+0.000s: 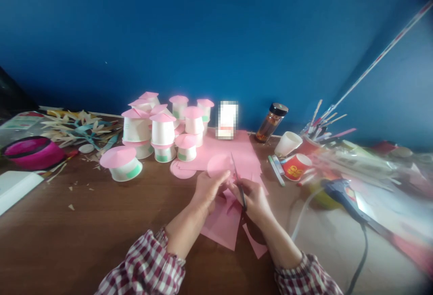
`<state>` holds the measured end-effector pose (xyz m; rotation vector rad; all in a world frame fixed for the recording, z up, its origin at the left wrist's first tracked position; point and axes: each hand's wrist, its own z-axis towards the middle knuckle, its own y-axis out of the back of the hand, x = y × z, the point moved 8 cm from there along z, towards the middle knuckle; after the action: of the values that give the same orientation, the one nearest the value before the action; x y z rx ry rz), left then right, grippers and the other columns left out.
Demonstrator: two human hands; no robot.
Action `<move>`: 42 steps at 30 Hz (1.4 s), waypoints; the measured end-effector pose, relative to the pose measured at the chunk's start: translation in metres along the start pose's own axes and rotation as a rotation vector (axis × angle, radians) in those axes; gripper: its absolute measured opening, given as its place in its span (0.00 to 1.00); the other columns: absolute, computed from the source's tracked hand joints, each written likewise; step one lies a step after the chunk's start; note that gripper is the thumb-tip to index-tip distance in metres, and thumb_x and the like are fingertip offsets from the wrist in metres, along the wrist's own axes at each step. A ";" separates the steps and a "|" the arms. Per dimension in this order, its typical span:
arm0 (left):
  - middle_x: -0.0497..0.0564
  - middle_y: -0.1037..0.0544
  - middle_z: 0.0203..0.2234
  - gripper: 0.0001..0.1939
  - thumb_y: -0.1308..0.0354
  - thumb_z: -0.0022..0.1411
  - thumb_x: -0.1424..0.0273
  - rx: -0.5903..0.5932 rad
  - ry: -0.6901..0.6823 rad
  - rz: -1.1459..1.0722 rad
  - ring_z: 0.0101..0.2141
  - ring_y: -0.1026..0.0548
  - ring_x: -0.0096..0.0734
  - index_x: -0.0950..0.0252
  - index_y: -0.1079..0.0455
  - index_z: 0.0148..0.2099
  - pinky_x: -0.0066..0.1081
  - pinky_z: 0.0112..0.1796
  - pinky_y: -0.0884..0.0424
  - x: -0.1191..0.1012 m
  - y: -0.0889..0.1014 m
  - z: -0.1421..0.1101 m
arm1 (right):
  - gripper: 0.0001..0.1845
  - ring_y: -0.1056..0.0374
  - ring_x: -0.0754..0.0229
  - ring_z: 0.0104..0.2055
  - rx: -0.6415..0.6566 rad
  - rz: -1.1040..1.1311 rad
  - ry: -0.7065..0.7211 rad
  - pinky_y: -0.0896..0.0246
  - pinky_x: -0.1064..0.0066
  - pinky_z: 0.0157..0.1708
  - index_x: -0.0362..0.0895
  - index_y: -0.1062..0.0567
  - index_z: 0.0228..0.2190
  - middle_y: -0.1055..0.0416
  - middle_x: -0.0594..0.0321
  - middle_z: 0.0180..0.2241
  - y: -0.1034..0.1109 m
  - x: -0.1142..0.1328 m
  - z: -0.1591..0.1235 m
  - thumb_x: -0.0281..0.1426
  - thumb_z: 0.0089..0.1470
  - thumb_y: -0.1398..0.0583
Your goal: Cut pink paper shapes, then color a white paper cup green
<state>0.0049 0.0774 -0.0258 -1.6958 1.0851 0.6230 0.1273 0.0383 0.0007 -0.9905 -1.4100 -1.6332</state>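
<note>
With the clock centred on our hands and twelve pointing to the wall, a curved pink offcut (pixel 255 244) lies at five o'clock on the tabletop (pixel 84 250), and a pink sheet (pixel 221 229) lies at six. Just above that sheet hangs a curled pink strip (pixel 232 199); we cannot tell whether it is joined to the piece in hand.

Our left hand (pixel 206 191) has its grip closed in a pinch on the edge of a pink paper disc (pixel 217 164), which sits just towards twelve. Our right hand (pixel 256 199) has its grip closed around the handles of the scissors (pixel 242 195), blades pointing to twelve beside the disc; how far apart the blades stand, we cannot tell.

We judge this to be trimming a round edge, so we do best to hold the scissors at one angle and turn the disc into them with our left hand, in short, even bites. Our left thumb is near the blades, so we pinch well back from the line, and we let waste fall clear.

The glue gun (pixel 345 195) lies at three. More pink discs (pixel 183 171) lie at ten, more pink sheets (pixel 237 144) at twelve. Farther off, pink-topped paper cups (pixel 163 132) crowd ten to eleven, and a lidded bottle (pixel 269 126) leans at one.
</note>
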 end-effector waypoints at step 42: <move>0.45 0.30 0.18 0.16 0.29 0.38 0.67 -0.016 0.004 -0.021 0.20 0.32 0.22 0.70 0.30 0.28 0.25 0.23 0.32 0.008 0.011 0.014 | 0.19 0.50 0.68 0.19 -0.056 -0.092 0.002 0.56 0.76 0.17 0.42 0.34 0.18 0.48 0.70 0.15 0.006 0.000 0.000 0.41 0.51 0.40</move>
<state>0.0002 0.0861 -0.0421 -1.7214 1.0665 0.6165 0.1327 0.0377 0.0033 -0.9682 -1.4342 -1.7493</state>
